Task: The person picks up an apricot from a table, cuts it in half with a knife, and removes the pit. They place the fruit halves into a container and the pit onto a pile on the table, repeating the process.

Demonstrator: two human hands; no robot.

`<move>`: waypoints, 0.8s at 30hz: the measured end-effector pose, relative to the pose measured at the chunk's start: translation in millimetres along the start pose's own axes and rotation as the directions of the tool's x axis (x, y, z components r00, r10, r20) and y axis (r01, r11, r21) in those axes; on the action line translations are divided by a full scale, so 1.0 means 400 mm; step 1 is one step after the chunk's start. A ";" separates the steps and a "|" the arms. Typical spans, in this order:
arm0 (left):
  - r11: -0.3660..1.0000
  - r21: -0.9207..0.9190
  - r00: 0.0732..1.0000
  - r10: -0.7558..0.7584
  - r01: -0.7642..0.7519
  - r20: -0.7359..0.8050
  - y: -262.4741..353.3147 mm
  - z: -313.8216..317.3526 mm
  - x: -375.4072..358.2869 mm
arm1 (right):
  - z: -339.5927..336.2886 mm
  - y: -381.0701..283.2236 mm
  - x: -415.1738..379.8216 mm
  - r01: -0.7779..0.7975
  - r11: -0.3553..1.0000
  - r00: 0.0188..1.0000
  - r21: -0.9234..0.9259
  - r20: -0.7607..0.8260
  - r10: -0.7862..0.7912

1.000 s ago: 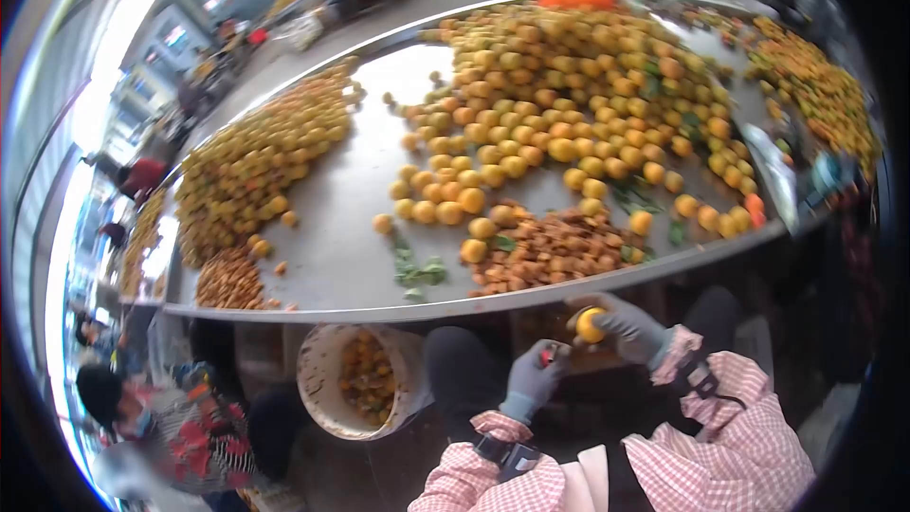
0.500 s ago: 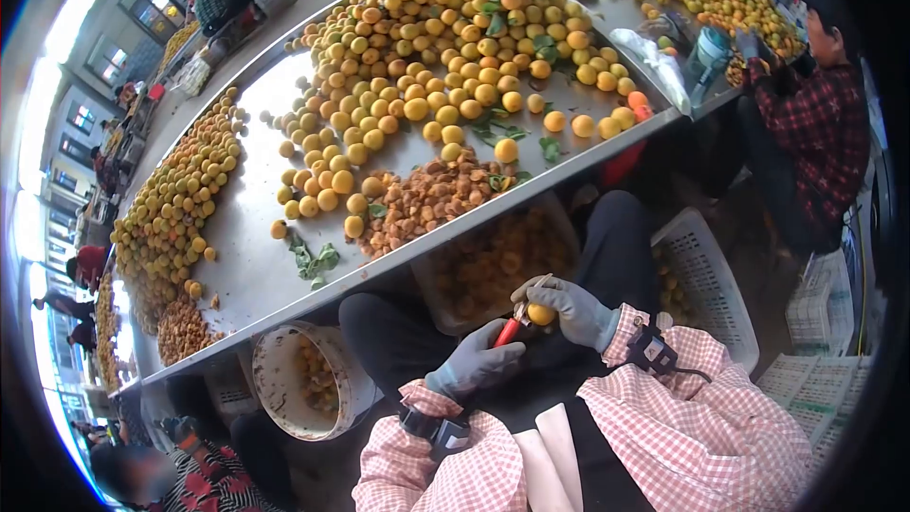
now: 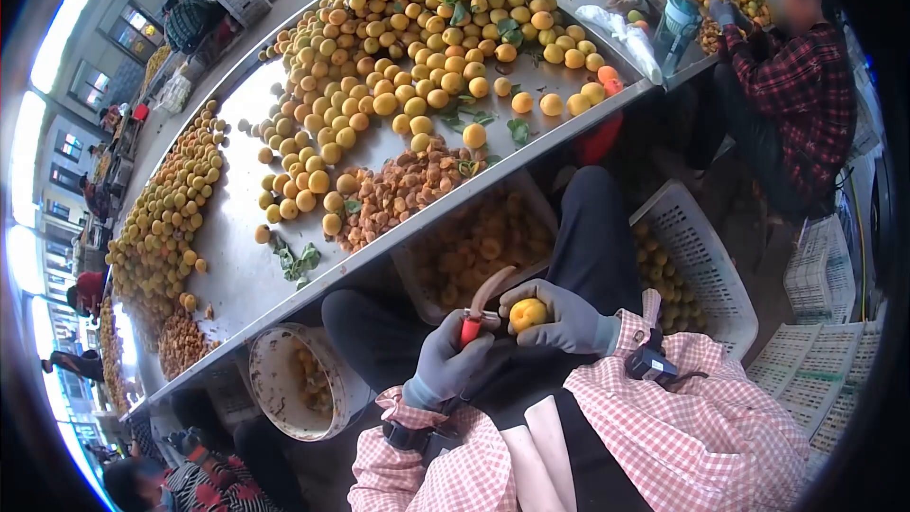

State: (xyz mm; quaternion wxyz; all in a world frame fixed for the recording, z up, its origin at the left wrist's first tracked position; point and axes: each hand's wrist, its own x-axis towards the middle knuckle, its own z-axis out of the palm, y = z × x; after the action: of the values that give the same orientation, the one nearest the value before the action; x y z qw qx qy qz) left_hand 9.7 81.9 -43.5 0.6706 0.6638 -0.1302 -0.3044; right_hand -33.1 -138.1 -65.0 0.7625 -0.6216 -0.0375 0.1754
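My gloved left hand [image 3: 449, 358] is wrapped round a red-handled tool with a curved blade [image 3: 489, 290], which points up and to the right. A short metal part shows beside its handle. In my gloved right hand [image 3: 569, 320] is a yellow apricot [image 3: 527, 315], gripped by the fingertips just right of the tool. A gap shows between blade and fruit. Both hands are over my lap, below the table edge. Beyond them, under the table, a crate [image 3: 417, 286] contains orange-yellow fruit pieces.
The metal table [image 3: 242, 270] carries heaped apricots [image 3: 398, 43], a pile of brown pits [image 3: 403, 192] and leaves. A white bucket [image 3: 270, 408] stands at left, a perforated crate [image 3: 697, 237] at right. A co-worker in a checked shirt [image 3: 801, 95] sits at the far right.
The apricot and the tool have moved apart; the blade now stands clear above my left hand. My right hand has turned, showing more of the fruit. The view has shifted slightly.
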 end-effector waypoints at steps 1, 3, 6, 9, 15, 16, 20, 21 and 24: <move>1.000 0.000 1.000 -0.003 0.003 -0.002 -0.001 0.005 -0.004 | 0.006 -0.006 -0.002 -0.002 1.000 1.000 0.002 0.002 0.002; 0.895 0.409 0.984 0.159 -0.177 0.078 0.005 0.019 -0.014 | 0.021 -0.018 -0.005 0.102 0.990 0.994 0.093 0.037 -0.106; 0.849 0.496 0.982 0.173 -0.184 0.069 0.005 0.027 -0.017 | 0.023 0.000 -0.007 0.130 0.990 0.991 -0.045 0.038 -0.129; 0.787 0.591 0.983 0.171 -0.176 0.066 0.003 0.032 -0.024 | 0.025 0.019 -0.004 0.155 0.987 0.987 -0.041 0.044 -0.153; 0.783 0.606 0.990 0.104 -0.141 0.097 -0.023 0.034 -0.047 | 0.032 0.021 -0.009 0.251 0.941 0.968 -0.227 0.068 -0.242; 0.772 0.625 0.992 0.067 -0.117 0.103 -0.024 0.034 -0.052 | 0.035 0.019 -0.010 0.247 0.942 0.969 -0.225 0.072 -0.237; 0.763 0.629 0.989 0.099 -0.147 0.111 -0.022 0.033 -0.049 | 0.051 0.006 -0.011 0.295 0.917 0.955 -0.268 0.062 -0.289; 0.743 0.653 0.989 0.106 -0.146 0.101 -0.030 0.035 -0.046 | 0.055 0.005 -0.010 0.294 0.917 0.955 -0.268 0.033 -0.296; 0.711 0.688 0.989 0.120 -0.145 0.085 -0.058 0.032 -0.035 | 0.057 -0.005 -0.002 0.365 0.793 0.920 -0.488 0.060 -0.386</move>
State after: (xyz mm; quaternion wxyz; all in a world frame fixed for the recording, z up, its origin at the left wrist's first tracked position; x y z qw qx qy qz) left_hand -14.1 81.2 -61.6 0.3921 0.8498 -0.2929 -0.1960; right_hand -39.5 -117.2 -57.8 0.5997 -0.7780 -0.1870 -0.0080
